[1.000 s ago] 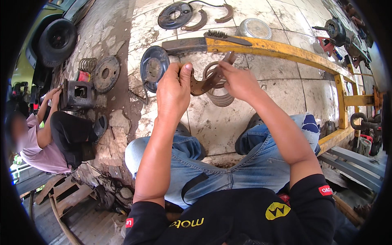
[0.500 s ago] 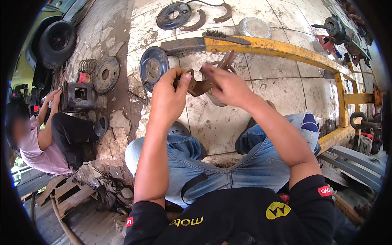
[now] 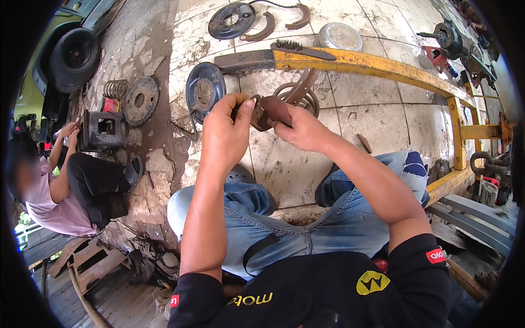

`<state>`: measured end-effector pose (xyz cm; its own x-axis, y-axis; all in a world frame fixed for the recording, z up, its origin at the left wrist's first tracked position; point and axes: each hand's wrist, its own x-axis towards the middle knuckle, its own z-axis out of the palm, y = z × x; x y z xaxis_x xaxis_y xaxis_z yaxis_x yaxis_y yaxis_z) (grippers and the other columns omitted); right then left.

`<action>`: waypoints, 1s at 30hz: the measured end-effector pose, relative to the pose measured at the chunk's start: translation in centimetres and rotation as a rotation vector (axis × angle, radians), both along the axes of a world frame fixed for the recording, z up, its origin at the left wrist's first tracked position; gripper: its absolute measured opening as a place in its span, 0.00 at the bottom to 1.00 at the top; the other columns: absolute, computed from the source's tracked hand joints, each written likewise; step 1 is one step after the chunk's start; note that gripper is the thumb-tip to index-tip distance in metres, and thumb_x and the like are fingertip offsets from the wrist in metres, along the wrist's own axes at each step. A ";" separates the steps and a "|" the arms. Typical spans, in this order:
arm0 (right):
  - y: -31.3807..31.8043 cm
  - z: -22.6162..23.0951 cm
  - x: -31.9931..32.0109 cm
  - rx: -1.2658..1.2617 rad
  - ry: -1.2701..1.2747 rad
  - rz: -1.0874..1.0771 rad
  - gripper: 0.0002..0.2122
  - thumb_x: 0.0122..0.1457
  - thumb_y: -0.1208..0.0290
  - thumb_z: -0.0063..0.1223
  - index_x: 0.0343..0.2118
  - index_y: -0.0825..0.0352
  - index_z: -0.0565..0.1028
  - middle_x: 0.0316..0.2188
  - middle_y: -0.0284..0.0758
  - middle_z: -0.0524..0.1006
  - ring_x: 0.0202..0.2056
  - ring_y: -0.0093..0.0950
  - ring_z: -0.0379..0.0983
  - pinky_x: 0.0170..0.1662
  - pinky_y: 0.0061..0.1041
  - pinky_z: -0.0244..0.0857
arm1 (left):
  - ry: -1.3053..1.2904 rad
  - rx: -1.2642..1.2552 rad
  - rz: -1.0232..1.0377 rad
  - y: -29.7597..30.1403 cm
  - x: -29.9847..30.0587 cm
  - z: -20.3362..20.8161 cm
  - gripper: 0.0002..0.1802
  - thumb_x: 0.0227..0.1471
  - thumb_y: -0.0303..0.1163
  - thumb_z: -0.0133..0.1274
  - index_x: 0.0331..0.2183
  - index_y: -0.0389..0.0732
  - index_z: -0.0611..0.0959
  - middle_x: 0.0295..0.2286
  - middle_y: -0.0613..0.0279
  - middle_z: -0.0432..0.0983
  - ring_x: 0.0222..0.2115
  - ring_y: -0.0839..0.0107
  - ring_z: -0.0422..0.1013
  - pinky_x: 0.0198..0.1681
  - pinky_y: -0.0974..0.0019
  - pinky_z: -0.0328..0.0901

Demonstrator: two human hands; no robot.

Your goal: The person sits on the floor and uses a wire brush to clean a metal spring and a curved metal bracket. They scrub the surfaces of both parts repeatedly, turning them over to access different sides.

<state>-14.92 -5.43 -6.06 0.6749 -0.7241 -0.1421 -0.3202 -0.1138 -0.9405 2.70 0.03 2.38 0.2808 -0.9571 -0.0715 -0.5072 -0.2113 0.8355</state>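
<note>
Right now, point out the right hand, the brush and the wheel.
Right hand (image 3: 304,127): head view, on the back of the hand.
Brush (image 3: 306,51): head view, on the handle, near the bristles.
Wheel (image 3: 75,57): head view, on the dark centre inside the tyre.

A black tyre (image 3: 75,56) shows beside a green vehicle (image 3: 61,13), far left.

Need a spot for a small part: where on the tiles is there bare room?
Bare tile lies between the yellow beam and the right knee, beside one small brown piece. Another patch lies between the shoes. It is crowded just beyond the left hand and right hand, by the rings and dark round plate.
</note>
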 end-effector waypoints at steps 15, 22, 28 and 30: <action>-2.8 1.0 -1.9 -0.514 0.551 -0.035 0.23 0.53 0.73 0.50 0.54 0.65 0.69 0.47 0.40 0.76 0.43 0.41 0.76 0.47 0.39 0.68 | -0.045 -0.015 0.020 0.1 0.1 0.0 0.15 0.58 0.37 0.54 0.38 0.32 0.81 0.30 0.48 0.79 0.30 0.60 0.75 0.36 0.62 0.67; -3.2 1.1 -2.0 -0.557 0.463 -0.112 0.23 0.52 0.73 0.52 0.54 0.62 0.70 0.57 0.31 0.70 0.42 0.36 0.77 0.45 0.38 0.68 | -0.053 -0.056 0.001 0.1 0.1 -0.3 0.15 0.58 0.37 0.53 0.38 0.32 0.81 0.31 0.46 0.78 0.30 0.58 0.75 0.36 0.61 0.67; -3.0 -0.5 -3.1 -0.842 0.767 -0.104 0.20 0.54 0.71 0.52 0.52 0.63 0.71 0.59 0.28 0.68 0.37 0.34 0.78 0.46 0.41 0.66 | -0.057 0.015 0.015 0.1 0.3 0.1 0.15 0.58 0.37 0.53 0.38 0.33 0.81 0.31 0.45 0.78 0.31 0.55 0.75 0.37 0.60 0.67; -3.2 0.0 -3.2 -0.820 0.682 -0.190 0.18 0.54 0.70 0.52 0.49 0.66 0.73 0.59 0.30 0.68 0.36 0.35 0.78 0.44 0.40 0.66 | -0.043 0.034 0.014 0.2 0.1 0.3 0.15 0.58 0.37 0.53 0.38 0.33 0.81 0.31 0.45 0.78 0.31 0.54 0.75 0.37 0.60 0.67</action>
<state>-18.08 -8.64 -6.05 0.5036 -0.8541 0.1298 -0.8259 -0.5200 -0.2179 2.83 0.26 2.65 0.2978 -0.9502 -0.0916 -0.5395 -0.2467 0.8050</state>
